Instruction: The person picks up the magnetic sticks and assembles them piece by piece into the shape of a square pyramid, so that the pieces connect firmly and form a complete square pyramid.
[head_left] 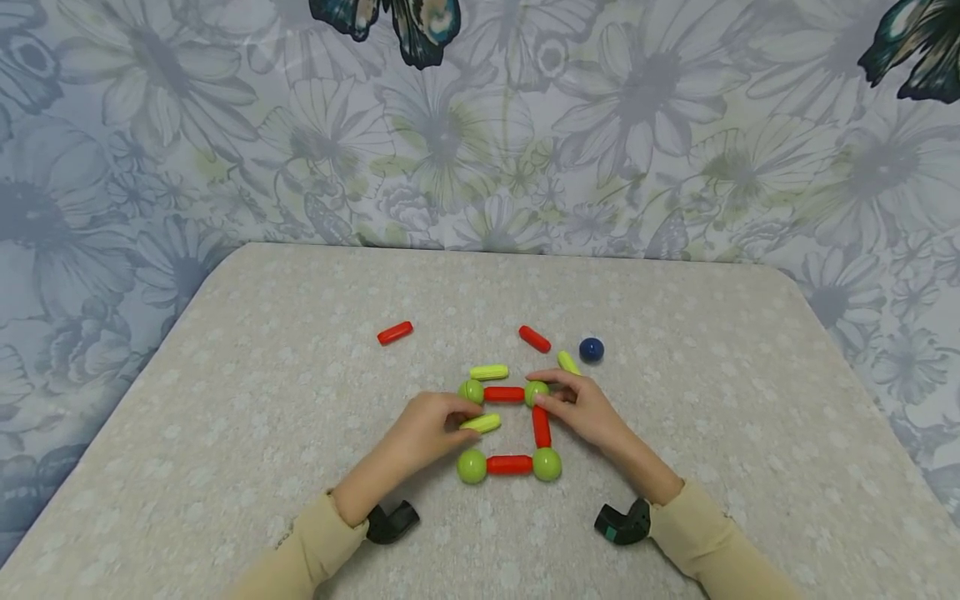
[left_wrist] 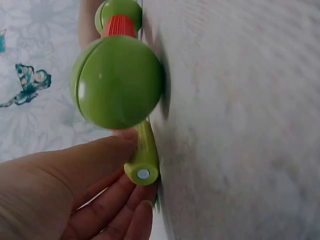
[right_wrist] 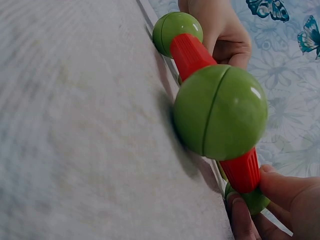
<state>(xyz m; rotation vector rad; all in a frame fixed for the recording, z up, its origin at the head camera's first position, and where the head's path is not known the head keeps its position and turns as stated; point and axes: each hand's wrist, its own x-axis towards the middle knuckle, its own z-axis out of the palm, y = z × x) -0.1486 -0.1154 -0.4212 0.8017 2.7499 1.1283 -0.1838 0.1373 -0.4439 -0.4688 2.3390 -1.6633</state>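
In the head view, my left hand pinches a yellow-green magnetic rod between thumb and fingers. The left wrist view shows a pale round disc on the end of that held rod. My right hand grips the far right green ball of a three-sided figure. Red rods join the balls along the figure's far side, right side and near side. Green balls sit at the far left, near left and near right corners; the left side has no joined rod.
Just beyond the figure lies another yellow-green rod, and one is partly behind my right hand. Two loose red rods and a dark blue ball lie farther back on the patterned tabletop. A flowered wall stands behind.
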